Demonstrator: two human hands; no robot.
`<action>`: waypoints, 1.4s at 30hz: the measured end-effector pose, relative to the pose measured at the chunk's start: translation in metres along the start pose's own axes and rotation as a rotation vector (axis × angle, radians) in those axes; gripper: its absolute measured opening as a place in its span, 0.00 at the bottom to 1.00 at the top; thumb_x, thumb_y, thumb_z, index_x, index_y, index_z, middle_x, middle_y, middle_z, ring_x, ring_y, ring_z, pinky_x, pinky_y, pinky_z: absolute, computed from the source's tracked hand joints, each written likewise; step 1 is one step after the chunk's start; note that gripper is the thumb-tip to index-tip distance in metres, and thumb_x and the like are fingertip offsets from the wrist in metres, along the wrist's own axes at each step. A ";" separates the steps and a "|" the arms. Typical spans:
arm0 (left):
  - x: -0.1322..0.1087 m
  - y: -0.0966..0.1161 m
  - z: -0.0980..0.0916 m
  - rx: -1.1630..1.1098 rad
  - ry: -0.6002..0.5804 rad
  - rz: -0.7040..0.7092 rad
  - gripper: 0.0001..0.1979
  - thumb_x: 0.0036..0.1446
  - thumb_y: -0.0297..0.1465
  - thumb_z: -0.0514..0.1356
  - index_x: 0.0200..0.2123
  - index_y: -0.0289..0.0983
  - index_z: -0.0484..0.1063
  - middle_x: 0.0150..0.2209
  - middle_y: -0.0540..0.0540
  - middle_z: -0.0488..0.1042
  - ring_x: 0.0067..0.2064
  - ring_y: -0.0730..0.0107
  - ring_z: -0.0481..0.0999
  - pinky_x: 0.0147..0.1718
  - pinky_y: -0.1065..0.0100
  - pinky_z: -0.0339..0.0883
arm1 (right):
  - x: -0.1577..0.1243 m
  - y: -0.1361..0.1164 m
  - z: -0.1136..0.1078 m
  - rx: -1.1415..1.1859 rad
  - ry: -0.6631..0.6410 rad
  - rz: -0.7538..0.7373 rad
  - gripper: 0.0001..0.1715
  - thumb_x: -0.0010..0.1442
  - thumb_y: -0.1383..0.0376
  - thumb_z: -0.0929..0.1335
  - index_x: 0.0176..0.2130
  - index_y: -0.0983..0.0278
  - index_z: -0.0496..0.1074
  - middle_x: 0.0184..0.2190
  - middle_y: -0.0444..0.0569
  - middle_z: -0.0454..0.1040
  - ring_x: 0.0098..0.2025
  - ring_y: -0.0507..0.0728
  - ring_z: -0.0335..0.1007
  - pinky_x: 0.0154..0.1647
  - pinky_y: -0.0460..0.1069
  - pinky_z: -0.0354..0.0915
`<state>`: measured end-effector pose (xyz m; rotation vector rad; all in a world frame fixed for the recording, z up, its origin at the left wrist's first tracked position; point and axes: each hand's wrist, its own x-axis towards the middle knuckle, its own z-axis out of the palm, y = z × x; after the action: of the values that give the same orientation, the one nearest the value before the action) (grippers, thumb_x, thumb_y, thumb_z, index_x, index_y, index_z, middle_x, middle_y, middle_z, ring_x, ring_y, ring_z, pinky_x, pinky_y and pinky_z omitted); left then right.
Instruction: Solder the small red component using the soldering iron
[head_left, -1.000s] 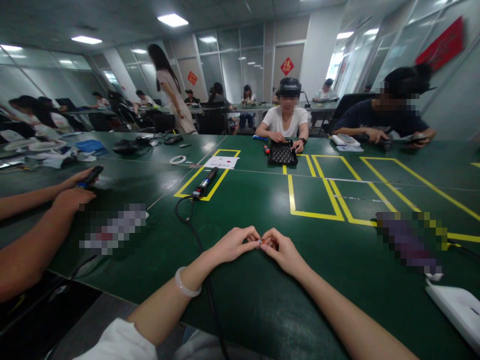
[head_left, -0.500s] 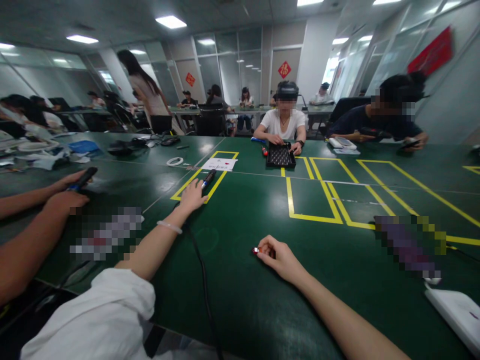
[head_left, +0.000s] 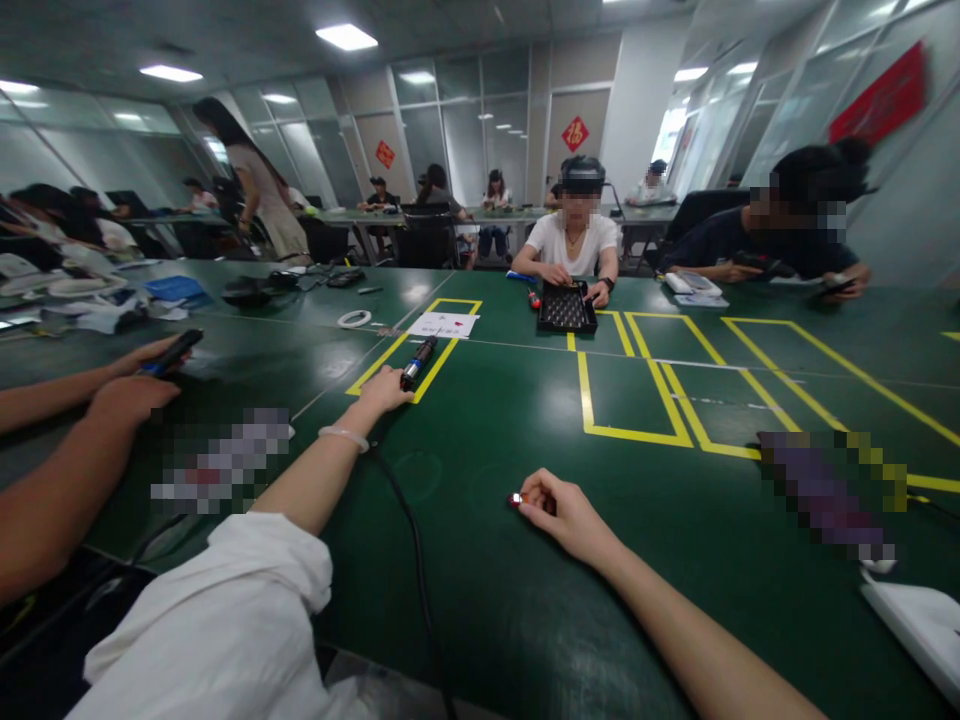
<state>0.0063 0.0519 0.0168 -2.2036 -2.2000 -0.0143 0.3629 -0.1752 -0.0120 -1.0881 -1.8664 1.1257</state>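
Observation:
My left hand [head_left: 384, 390] is stretched out over the table, its fingers closed around the near end of an electric screwdriver [head_left: 420, 361], black with blue and silver bands. The tool points away from me inside a yellow-taped rectangle. The fingertips are partly hidden behind the hand. Nearer to me, my right hand [head_left: 564, 510] rests on the green table [head_left: 480, 590], fingers curled in a pinch. A small shiny red piece [head_left: 516, 499] sticks out of that pinch; the rest of it is covered by the fingers.
A black cable [head_left: 420, 570] runs from near my left wrist toward me. A paper sheet [head_left: 444, 325] lies beyond the tool. Opposite, a person handles a black tray [head_left: 568, 307]. Another person's arms [head_left: 112, 410] reach in from the left. A white device [head_left: 919, 630] lies at right.
The screwdriver has shifted slightly toward me, and more of it shows beside my left fingers, which are drawn in more. My right hand keeps its pinch in about the same place.

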 end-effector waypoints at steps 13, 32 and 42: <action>-0.109 0.057 -0.011 0.087 0.083 0.095 0.28 0.57 0.46 0.53 0.55 0.35 0.62 0.48 0.37 0.66 0.43 0.54 0.73 0.38 0.62 0.68 | 0.001 -0.002 0.000 0.014 -0.002 0.001 0.05 0.60 0.64 0.67 0.37 0.64 0.67 0.27 0.42 0.70 0.27 0.50 0.65 0.28 0.44 0.60; -0.220 0.178 -0.017 -0.078 0.018 0.504 0.33 0.57 0.41 0.56 0.62 0.35 0.51 0.46 0.39 0.66 0.44 0.56 0.71 0.42 0.60 0.67 | 0.002 0.004 0.001 -0.266 0.123 -0.001 0.05 0.56 0.69 0.67 0.34 0.62 0.64 0.24 0.40 0.69 0.25 0.51 0.64 0.28 0.45 0.60; -0.226 0.182 -0.014 -0.050 0.045 0.536 0.33 0.55 0.41 0.57 0.61 0.33 0.55 0.46 0.38 0.65 0.44 0.55 0.69 0.44 0.59 0.65 | 0.001 0.005 0.000 -0.158 0.051 -0.064 0.09 0.58 0.69 0.66 0.40 0.61 0.62 0.25 0.39 0.67 0.26 0.51 0.65 0.30 0.45 0.60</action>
<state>0.1884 -0.1743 0.0228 -2.7087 -1.5365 -0.1056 0.3634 -0.1727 -0.0162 -1.1244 -1.9620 0.9189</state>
